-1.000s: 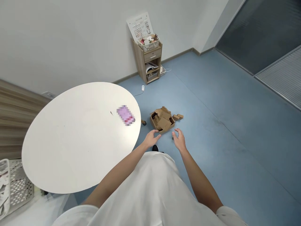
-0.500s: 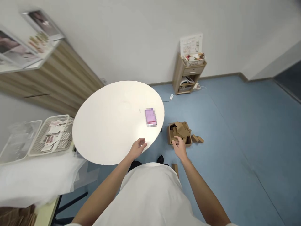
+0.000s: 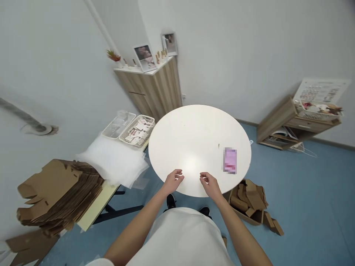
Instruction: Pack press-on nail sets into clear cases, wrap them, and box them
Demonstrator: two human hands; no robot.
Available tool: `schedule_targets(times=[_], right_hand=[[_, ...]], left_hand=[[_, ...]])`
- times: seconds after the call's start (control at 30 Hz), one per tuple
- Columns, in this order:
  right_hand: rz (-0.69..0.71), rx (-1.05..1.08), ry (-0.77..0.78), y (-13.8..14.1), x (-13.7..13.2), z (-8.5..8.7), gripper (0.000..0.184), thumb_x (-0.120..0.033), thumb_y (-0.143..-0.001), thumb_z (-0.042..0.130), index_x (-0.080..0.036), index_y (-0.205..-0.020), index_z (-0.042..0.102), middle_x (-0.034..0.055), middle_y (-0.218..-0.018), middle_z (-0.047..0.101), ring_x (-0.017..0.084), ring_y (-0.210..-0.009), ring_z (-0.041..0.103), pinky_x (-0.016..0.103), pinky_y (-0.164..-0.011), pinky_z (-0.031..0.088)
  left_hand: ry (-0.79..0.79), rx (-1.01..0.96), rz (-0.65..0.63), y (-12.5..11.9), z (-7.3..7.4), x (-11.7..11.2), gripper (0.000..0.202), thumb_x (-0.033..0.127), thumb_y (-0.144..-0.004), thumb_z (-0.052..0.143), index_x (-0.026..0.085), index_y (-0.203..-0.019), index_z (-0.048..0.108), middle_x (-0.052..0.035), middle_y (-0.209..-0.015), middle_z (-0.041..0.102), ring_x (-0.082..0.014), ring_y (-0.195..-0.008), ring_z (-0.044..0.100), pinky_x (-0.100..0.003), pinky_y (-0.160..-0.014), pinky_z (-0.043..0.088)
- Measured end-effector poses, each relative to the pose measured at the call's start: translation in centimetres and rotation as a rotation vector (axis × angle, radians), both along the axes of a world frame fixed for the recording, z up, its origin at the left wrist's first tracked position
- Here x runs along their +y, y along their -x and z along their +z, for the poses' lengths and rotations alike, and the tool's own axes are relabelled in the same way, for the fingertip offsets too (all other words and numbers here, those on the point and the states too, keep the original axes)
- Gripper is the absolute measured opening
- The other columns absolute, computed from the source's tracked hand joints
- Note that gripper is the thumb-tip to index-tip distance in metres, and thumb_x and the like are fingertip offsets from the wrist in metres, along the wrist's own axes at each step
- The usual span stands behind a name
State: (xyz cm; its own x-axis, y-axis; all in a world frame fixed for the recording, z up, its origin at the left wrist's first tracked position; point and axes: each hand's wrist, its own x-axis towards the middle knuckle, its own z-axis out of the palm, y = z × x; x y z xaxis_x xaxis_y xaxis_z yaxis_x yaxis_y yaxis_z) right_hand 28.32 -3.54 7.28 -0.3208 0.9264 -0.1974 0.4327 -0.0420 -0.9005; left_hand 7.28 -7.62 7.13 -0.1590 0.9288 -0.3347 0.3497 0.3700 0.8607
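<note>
My left hand [image 3: 174, 181] hovers at the near edge of the round white table [image 3: 191, 129], fingers apart and holding nothing. A short gap to its right, my right hand [image 3: 209, 183] is likewise open over the same edge, with nothing in it. On the right part of the tabletop lies a flat purple rectangular item [image 3: 230, 160], blurred by pixels so its kind is unclear. A tiny object [image 3: 219, 146] sits just left of it, too small to name.
A side table at left bears white packing sheets [image 3: 113, 160], flat cardboard boxes [image 3: 63, 188], a basket [image 3: 149, 135] of cards and a clear-lidded tray [image 3: 118, 123]. A cardboard box [image 3: 256, 218] of small cartons stands on the floor at right. Beyond are a cabinet [image 3: 155, 88] and shelf [image 3: 277, 122].
The view has swung to the left, bringing the side table and cabinet fully in. My right hand has come over the table edge, closer to my left. Both hands stay open.
</note>
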Motion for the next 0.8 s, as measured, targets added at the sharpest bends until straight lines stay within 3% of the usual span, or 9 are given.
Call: schedule_targets(times=[0.2, 0.4, 0.57, 0.8], right_hand=[[0.089, -0.041, 0.035, 8.4, 0.6, 0.1, 0.031, -0.04, -0.075, 0.045, -0.022, -0.098, 0.057, 0.0065, -0.094, 0.062, 0.017, -0.076, 0.059, 0.031, -0.067, 0.047], [0.231, -0.173, 0.033, 16.2, 0.5, -0.3, 0.035, -0.041, -0.077, 0.042, -0.022, -0.104, 0.054, 0.0066, -0.1, 0.06, 0.017, -0.081, 0.059, 0.031, -0.071, 0.047], [0.468, -0.286, 0.015, 19.1, 1.0, -0.4, 0.038, -0.041, -0.078, 0.043, -0.023, -0.11, 0.053, 0.0069, -0.105, 0.06, 0.018, -0.083, 0.059, 0.031, -0.07, 0.046], [0.574, -0.323, -0.04, 22.4, 5.6, -0.6, 0.037, -0.038, -0.08, 0.04, -0.021, -0.111, 0.051, 0.007, -0.106, 0.059, 0.017, -0.084, 0.059, 0.032, -0.074, 0.046]], left_hand=[[0.056, -0.025, 0.038, 8.5, -0.6, -2.0, 0.046, 0.044, -0.074, 0.049, 0.016, -0.111, 0.05, -0.0123, -0.112, 0.056, -0.0189, -0.09, 0.057, -0.031, -0.077, 0.045], [0.248, 0.009, -0.04, 16.5, -0.6, -4.2, 0.06, 0.054, -0.07, 0.05, 0.018, -0.118, 0.046, -0.0121, -0.12, 0.052, -0.0244, -0.099, 0.054, -0.031, -0.076, 0.043], [0.291, 0.027, -0.073, 21.4, -1.3, -5.5, 0.069, 0.058, -0.066, 0.051, 0.019, -0.123, 0.043, -0.0122, -0.124, 0.049, -0.0288, -0.106, 0.051, -0.035, -0.08, 0.041], [0.219, 0.227, -0.035, 25.3, -1.3, -4.3, 0.067, 0.051, -0.068, 0.052, 0.016, -0.124, 0.043, -0.0141, -0.128, 0.046, -0.0298, -0.116, 0.043, -0.038, -0.093, 0.033]])
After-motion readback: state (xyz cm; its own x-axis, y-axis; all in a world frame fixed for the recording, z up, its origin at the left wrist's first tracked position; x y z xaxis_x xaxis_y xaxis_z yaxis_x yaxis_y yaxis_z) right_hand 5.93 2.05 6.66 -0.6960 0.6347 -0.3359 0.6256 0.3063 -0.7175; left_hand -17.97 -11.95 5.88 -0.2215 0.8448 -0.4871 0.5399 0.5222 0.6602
